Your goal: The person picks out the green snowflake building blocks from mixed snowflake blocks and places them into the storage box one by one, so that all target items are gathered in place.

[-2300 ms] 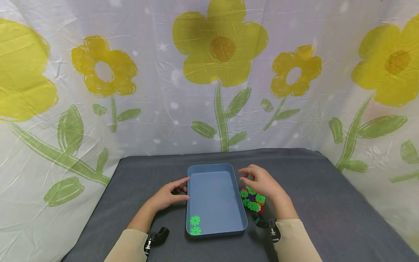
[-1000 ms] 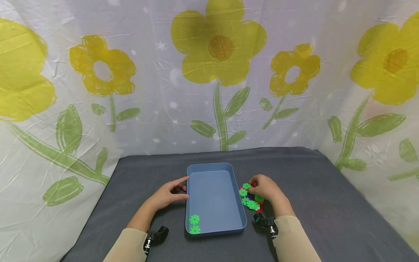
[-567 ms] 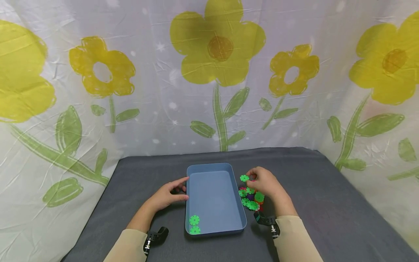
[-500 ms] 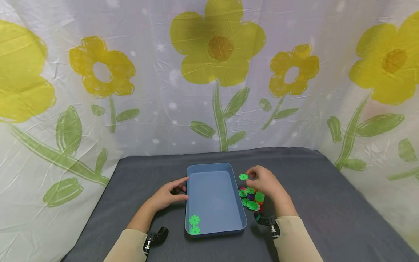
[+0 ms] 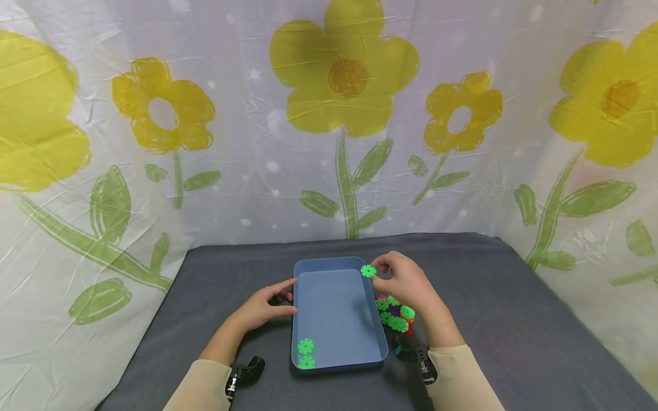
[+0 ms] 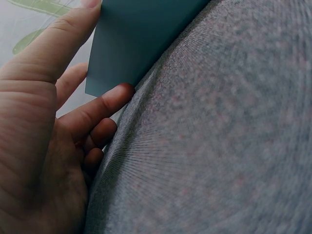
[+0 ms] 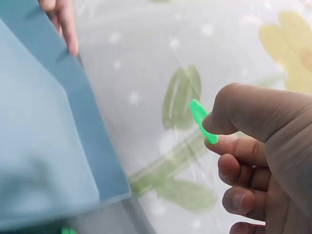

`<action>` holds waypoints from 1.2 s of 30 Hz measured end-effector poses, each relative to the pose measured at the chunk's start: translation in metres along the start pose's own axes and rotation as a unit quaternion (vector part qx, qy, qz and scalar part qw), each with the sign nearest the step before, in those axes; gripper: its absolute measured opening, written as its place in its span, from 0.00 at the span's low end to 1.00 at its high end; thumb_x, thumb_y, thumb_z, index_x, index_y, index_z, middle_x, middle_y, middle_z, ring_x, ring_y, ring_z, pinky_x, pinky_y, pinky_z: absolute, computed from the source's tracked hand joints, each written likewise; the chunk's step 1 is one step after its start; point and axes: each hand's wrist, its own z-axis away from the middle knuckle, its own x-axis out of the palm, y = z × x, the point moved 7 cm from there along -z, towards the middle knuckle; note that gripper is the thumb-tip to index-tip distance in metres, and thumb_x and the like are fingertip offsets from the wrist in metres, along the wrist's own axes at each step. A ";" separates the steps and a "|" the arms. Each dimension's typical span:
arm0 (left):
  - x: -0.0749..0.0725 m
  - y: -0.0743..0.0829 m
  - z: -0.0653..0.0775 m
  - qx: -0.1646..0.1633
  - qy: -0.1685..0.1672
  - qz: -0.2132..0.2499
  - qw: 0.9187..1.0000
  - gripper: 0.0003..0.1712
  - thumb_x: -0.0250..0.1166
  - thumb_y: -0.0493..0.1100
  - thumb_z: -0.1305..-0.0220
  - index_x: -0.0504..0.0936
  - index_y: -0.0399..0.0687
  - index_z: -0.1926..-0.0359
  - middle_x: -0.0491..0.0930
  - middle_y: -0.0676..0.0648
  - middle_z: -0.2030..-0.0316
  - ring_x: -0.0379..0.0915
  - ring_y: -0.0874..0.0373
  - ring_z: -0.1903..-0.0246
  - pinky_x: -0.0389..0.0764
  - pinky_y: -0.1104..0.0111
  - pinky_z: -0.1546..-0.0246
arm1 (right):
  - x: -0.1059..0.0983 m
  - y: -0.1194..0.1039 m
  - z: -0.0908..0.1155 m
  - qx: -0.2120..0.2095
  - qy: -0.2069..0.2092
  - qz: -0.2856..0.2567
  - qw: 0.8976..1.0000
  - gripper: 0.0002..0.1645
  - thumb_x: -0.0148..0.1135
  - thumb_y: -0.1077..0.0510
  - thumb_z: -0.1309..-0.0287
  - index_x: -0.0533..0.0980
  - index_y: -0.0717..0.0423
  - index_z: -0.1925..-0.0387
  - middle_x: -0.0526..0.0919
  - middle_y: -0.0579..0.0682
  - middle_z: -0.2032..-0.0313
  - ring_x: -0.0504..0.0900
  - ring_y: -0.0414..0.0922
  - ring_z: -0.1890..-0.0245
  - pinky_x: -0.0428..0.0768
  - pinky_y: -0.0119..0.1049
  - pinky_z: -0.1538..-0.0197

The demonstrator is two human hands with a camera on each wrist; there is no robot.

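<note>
My right hand (image 5: 403, 279) pinches a green snowflake building disc (image 5: 368, 271) between thumb and forefinger. In the head view the disc overlaps the far right corner of the blue tray (image 5: 336, 311). The right wrist view shows the disc (image 7: 202, 119) nearly edge-on at the fingertips, the other fingers curled below it. My left hand (image 5: 264, 305) rests at the tray's left side with thumb and forefinger spread; in the left wrist view its fingertips touch the tray's outer wall (image 6: 126, 44). Two green snowflake discs (image 5: 305, 354) lie in the tray's near left corner, one before the other.
Just right of the tray, a small pile of snowflake discs (image 5: 396, 315), mostly green with some red, purple and orange, lies on the dark grey tablecloth (image 5: 519, 331). A flower-printed curtain (image 5: 247, 188) hangs behind the table.
My right hand has reached into the pile, picked up a green snowflake disc and carried it up and left to the tray's far right corner. The left hand has stayed put.
</note>
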 end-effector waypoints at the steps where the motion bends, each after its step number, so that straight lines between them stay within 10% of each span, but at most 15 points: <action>1: 0.000 0.000 0.000 0.000 0.000 0.001 1.000 0.45 0.75 0.51 0.36 0.67 0.47 0.23 0.79 0.47 0.51 0.71 0.51 0.54 0.73 0.55 0.52 | 0.001 -0.004 0.001 -0.004 0.003 -0.001 1.000 0.16 0.67 0.57 0.39 0.83 0.52 0.49 0.76 0.51 0.60 0.68 0.46 0.70 0.68 0.44 0.65; 20: 0.000 -0.002 0.000 -0.003 0.008 -0.014 1.000 0.44 0.74 0.51 0.36 0.67 0.45 0.24 0.80 0.47 0.52 0.72 0.52 0.55 0.73 0.58 0.51 | 0.058 -0.056 0.005 -0.048 0.011 -0.029 0.998 0.14 0.70 0.56 0.40 0.84 0.51 0.53 0.77 0.48 0.62 0.68 0.43 0.74 0.69 0.38 0.71; 36: 0.001 -0.001 0.001 0.011 0.003 -0.001 1.000 0.43 0.73 0.51 0.34 0.67 0.42 0.24 0.80 0.45 0.52 0.73 0.52 0.55 0.74 0.60 0.52 | 0.130 -0.061 0.011 -0.092 -0.059 0.067 0.992 0.12 0.75 0.55 0.47 0.85 0.53 0.60 0.75 0.42 0.70 0.71 0.37 0.72 0.72 0.33 0.69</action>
